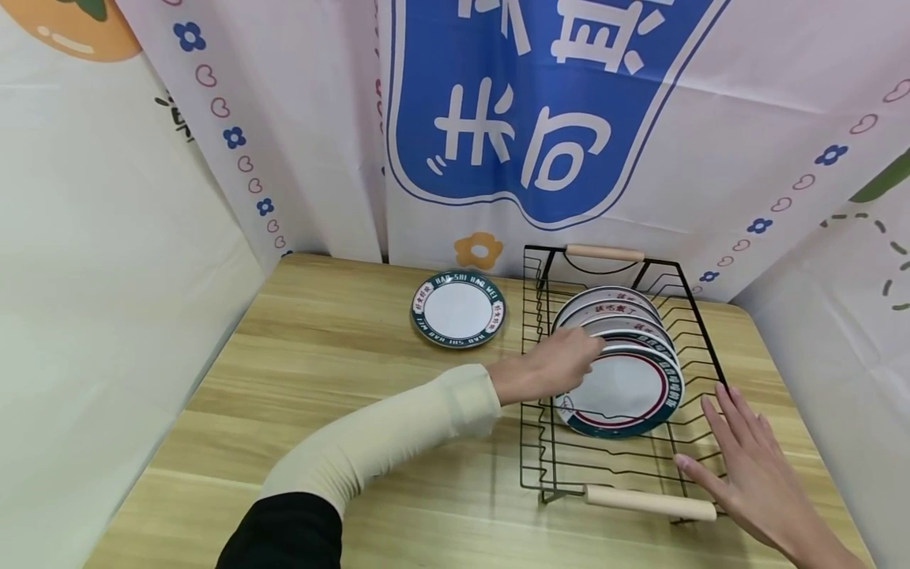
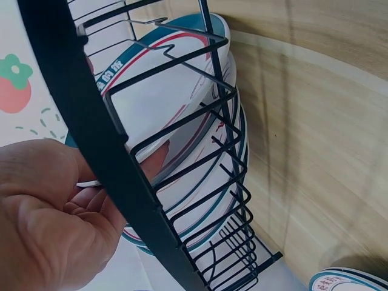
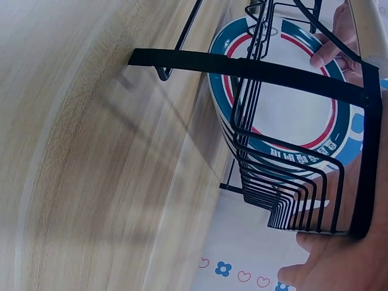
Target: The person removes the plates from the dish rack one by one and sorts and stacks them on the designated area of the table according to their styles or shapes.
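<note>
My left hand [image 1: 550, 365] pinches the upper left rim of the front plate [image 1: 622, 391], white with a green border and a red ring. That plate stands tilted in a black wire dish rack [image 1: 611, 474], in front of several other plates [image 1: 604, 296]. In the left wrist view, the thumb of the left hand [image 2: 54, 206] is on the plate's face and the fingers are behind it, partly hidden by the rack's rail. My right hand [image 1: 757, 466] rests on the rack's right side with its fingers extended.
A green-bordered plate [image 1: 458, 308] lies flat on the wooden table [image 1: 341, 332], left of the rack; the left wrist view shows more than one rim there. The rack has wooden handles [image 1: 650, 502] at both ends. Printed cloth [image 1: 320, 118] hangs behind the table.
</note>
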Motion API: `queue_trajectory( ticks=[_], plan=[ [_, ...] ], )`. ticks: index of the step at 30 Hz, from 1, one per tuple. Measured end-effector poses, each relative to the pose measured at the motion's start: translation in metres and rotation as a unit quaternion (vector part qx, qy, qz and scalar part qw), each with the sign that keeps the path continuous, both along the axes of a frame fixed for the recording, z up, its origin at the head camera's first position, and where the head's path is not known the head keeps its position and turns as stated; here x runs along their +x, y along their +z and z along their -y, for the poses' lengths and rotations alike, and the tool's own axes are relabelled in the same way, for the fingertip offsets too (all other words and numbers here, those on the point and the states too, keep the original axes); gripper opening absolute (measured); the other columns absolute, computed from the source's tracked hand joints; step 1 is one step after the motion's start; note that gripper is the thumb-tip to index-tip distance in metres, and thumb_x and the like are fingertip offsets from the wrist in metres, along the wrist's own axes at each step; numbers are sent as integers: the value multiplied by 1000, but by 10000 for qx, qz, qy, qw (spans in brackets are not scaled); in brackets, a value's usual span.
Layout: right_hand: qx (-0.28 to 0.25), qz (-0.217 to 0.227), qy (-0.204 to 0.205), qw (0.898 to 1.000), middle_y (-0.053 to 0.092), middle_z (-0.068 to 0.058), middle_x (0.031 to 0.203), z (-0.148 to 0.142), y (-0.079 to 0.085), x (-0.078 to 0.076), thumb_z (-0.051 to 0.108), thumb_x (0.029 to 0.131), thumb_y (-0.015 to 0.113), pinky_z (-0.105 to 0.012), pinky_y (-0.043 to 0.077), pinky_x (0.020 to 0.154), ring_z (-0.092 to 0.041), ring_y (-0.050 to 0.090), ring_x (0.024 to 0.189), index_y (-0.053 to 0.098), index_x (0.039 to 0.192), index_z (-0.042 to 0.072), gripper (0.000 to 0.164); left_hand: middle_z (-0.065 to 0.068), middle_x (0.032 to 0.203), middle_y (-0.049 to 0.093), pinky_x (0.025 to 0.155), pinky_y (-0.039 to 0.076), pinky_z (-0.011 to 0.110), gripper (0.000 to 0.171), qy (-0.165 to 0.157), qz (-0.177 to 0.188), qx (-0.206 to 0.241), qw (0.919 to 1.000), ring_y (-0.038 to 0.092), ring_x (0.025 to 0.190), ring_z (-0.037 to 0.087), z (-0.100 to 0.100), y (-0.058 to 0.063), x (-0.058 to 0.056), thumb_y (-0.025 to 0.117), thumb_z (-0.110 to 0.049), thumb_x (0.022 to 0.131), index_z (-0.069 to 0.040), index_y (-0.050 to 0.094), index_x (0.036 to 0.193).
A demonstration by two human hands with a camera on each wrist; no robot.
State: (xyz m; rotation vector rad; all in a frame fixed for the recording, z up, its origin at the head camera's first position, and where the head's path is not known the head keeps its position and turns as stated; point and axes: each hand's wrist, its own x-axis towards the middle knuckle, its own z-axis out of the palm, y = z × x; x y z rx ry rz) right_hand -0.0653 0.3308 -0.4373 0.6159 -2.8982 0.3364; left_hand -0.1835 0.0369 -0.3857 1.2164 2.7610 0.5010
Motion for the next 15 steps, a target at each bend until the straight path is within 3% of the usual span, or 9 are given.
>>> queue_trajectory(
  ticks=[6, 15],
  plan=[
    [11, -24, -3, 10000, -2, -11, 164, 0, -1, 0, 44, 88, 67, -43, -14, 118, -24, -9, 150, 19, 153, -1, 93, 3, 100, 70, 71, 50, 11, 19, 38, -77, 4, 10000, 67, 87, 10, 3, 1, 2, 64, -6, 94, -6, 65, 113],
    [21, -10, -28, 10000, -1, -12, 164, 0, 1, 0, 44, 89, 66, -41, -14, 118, -23, -9, 150, 20, 153, -3, 92, 2, 93, 70, 62, 47, 10, 14, 231, -350, 31, 9991, 66, 78, 9, 11, 14, 5, 64, -10, 94, -8, 65, 108]
  ],
)
